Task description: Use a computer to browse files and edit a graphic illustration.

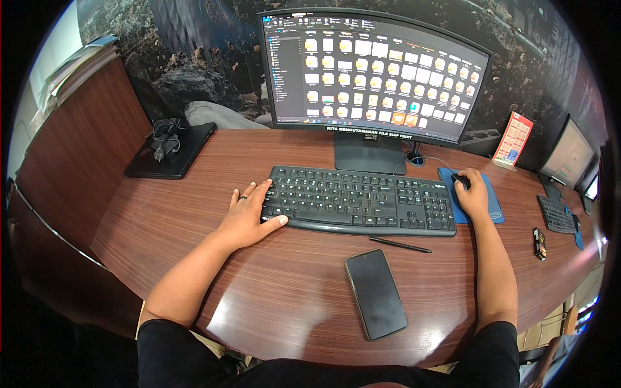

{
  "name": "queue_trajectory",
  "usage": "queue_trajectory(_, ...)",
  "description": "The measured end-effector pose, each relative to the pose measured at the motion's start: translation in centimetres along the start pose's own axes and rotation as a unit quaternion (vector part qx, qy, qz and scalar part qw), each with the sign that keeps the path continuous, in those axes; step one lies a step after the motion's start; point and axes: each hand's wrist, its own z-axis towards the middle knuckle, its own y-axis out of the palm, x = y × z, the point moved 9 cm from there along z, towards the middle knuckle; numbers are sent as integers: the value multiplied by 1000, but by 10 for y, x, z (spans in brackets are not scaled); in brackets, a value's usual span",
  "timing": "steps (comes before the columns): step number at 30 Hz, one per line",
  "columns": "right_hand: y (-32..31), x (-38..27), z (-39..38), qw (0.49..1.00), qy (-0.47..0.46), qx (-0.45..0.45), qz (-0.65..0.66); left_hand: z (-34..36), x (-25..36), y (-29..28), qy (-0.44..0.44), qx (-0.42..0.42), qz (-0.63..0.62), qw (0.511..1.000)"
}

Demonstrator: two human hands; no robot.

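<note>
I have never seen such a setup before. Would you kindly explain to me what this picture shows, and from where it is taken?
There is no robot here, only a person working bare-handed. The picture comes from a wide fisheye camera worn on the head, looking down, so straight edges bend. The left hand touches the left end of a black keyboard; the right hand holds a black mouse on a blue mouse pad. On the brown desk, a phone and a black pen lie nearer the person, and a large monitor stands behind the keyboard.
</note>
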Motion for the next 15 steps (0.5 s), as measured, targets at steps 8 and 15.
queue_trajectory(8, 1, 1, -1, 1000, 3, -7, 1, 0, 0, 1, -1, -1, -3, 1000)
queue_trajectory(15, -2, 6, 1, 1000, 14, 19, -9, 0, -1, 1, 0, -1, -7, 1000)
